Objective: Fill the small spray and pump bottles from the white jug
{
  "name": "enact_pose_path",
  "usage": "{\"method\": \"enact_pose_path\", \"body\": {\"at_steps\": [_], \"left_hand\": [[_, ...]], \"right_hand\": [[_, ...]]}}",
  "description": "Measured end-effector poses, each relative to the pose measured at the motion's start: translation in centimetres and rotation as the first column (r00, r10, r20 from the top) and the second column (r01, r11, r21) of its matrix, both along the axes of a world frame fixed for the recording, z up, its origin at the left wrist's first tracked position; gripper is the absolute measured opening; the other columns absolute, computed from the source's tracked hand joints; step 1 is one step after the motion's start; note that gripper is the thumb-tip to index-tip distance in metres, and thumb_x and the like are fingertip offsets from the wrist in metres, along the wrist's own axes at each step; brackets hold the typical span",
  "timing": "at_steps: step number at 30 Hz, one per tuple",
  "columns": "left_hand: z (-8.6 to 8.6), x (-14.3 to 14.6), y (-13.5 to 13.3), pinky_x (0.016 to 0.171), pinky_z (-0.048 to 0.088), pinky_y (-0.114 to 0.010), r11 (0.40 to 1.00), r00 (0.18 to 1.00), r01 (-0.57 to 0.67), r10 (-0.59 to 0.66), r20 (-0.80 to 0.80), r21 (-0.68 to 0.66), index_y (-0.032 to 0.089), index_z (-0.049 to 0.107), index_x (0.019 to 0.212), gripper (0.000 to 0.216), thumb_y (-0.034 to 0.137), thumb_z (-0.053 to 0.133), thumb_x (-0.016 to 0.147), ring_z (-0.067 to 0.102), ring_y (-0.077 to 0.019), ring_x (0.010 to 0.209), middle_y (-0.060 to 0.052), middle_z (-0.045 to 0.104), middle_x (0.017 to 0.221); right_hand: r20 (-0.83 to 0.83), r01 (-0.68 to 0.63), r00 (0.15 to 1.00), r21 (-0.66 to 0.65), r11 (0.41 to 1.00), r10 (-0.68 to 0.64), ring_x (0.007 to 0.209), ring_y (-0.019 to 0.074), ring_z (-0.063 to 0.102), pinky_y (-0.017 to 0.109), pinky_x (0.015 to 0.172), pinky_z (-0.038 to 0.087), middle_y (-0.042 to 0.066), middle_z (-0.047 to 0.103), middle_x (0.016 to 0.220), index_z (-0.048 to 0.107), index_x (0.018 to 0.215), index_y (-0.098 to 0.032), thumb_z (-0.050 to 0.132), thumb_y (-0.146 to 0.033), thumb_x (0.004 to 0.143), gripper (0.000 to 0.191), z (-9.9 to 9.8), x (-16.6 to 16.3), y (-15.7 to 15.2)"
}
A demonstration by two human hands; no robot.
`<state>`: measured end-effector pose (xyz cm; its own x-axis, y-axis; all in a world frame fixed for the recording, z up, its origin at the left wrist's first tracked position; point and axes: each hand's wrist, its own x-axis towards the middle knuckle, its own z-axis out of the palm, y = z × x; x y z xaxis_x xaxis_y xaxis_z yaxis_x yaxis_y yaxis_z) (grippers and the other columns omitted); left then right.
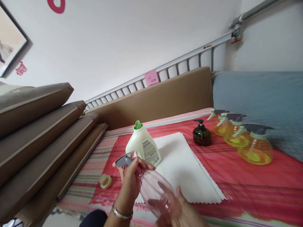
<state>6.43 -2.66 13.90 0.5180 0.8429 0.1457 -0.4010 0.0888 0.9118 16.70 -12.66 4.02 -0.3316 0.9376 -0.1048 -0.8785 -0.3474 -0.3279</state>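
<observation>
A clear pink spray bottle point(156, 189) with a grey trigger head point(124, 160) lies tilted between my hands, its head pointing to the left. My left hand point(136, 173) is wrapped round the bottle's neck, just below the trigger. Under the bottle's base is my right hand point(180, 211), supporting it with the thumb raised. No liquid shows inside the bottle. Just beyond stands a pale green detergent jug point(144, 145), its mouth uncapped and a green spout inside. A round translucent cap point(105, 181) rests on the cloth, left of my left hand.
A white cloth point(199, 179) with zigzag edges lies on the red plastic sheet point(236, 179). At the right stand a dark pump bottle point(202, 136) and three spray bottles point(255, 151) holding yellow liquid. Stacked brown cushions point(47, 142) line the left; a radiator point(170, 71) runs behind.
</observation>
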Motion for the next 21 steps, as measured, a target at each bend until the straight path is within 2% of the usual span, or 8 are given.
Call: {"method": "enact_pose_path", "body": {"at_steps": [1,3,5,7,11,15,18,21], "left_hand": [[0.0,0.0,0.1,0.076,0.044,-0.034,1.0,1.0,-0.012,0.012,-0.008,0.014,0.015,0.058,0.063,0.032,0.036,0.049,0.084,0.063,-0.0228,0.074,-0.008,0.067,0.067],[0.1,-0.1,0.1,0.078,0.044,-0.036,0.999,0.999,0.001,0.001,-0.035,0.043,0.014,0.06,0.064,0.032,0.037,0.05,0.084,0.063,-0.0245,0.078,-0.009,0.067,0.069],[0.2,-0.1,0.1,0.08,0.044,-0.038,0.999,0.998,0.019,-0.016,-0.058,0.051,0.013,0.061,0.065,0.031,0.038,0.051,0.083,0.064,-0.026,0.079,-0.011,0.068,0.07],[0.3,-0.1,0.1,0.08,0.045,-0.039,0.999,0.998,0.002,0.0,-0.055,0.036,0.014,0.061,0.064,0.03,0.037,0.053,0.081,0.064,-0.0259,0.079,-0.01,0.068,0.069],[0.5,0.1,0.2,0.078,0.046,-0.038,1.0,0.996,0.0,0.0,-0.085,0.0,0.014,0.062,0.064,0.026,0.035,0.057,0.078,0.064,-0.0256,0.076,-0.009,0.068,0.068],[0.8,0.2,-0.1,0.079,0.045,-0.038,0.999,0.99,0.042,-0.041,-0.134,0.005,0.012,0.065,0.071,0.021,0.029,0.056,0.078,0.065,-0.0254,0.078,-0.011,0.07,0.073],[0.9,0.4,-0.6,0.084,0.044,-0.042,0.994,0.991,0.103,-0.105,-0.085,-0.034,0.013,0.064,0.071,0.018,0.031,0.059,0.075,0.065,-0.0273,0.081,-0.009,0.07,0.072],[0.9,0.6,-0.8,0.08,0.046,-0.043,0.992,0.989,0.127,-0.127,-0.07,-0.01,0.013,0.062,0.066,0.021,0.033,0.06,0.074,0.066,-0.0286,0.077,-0.01,0.069,0.068]], "right_hand": [[0.003,0.027,1.0,0.009,1.0,-0.027,0.061,0.0151,0.068,0.02,0.052,0.046,0.007,0.069,0.102,0.025,0.131,-0.034,0.059,-0.064,0.071,0.075,0.0,0.0,0.0],[-0.024,-0.021,0.999,0.035,0.999,0.022,0.055,0.0119,0.066,0.017,0.049,0.044,0.006,0.072,0.09,0.035,0.127,-0.028,0.063,-0.06,0.071,0.071,-0.2,-0.1,0.0],[-0.084,-0.147,0.985,0.05,0.988,0.151,0.053,0.012,0.065,0.015,0.047,0.043,0.006,0.071,0.069,0.05,0.113,-0.015,0.053,-0.069,0.072,0.067,-0.3,-0.1,0.1],[-0.112,-0.198,0.973,0.053,0.979,0.203,0.056,0.0144,0.066,0.016,0.049,0.044,0.009,0.07,0.066,0.056,0.099,-0.01,0.04,-0.075,0.074,0.071,-0.1,-0.1,0.1],[-0.042,-0.019,0.999,0.079,0.997,0.023,0.071,0.0213,0.07,0.026,0.06,0.048,0.011,0.069,0.101,0.046,0.117,-0.022,0.056,-0.069,0.07,0.067,-0.1,-0.2,-0.2],[0.04,0.1,0.994,0.05,0.994,-0.102,0.066,0.0227,0.07,0.029,0.056,0.048,0.004,0.07,0.095,0.029,0.13,-0.033,0.068,-0.061,0.064,0.082,-0.9,-0.4,-0.1],[0.002,-0.04,0.999,0.023,0.999,0.04,0.058,0.0198,0.067,0.024,0.051,0.046,0.01,0.072,0.073,0.046,0.122,-0.015,0.052,-0.075,0.066,0.082,-1.3,-0.5,0.3],[-0.065,-0.234,0.969,0.038,0.971,0.237,0.053,0.0198,0.065,0.021,0.044,0.042,0.016,0.069,0.065,0.055,0.112,-0.003,0.029,-0.086,0.064,0.099,-1.5,-0.6,0.6]]}}
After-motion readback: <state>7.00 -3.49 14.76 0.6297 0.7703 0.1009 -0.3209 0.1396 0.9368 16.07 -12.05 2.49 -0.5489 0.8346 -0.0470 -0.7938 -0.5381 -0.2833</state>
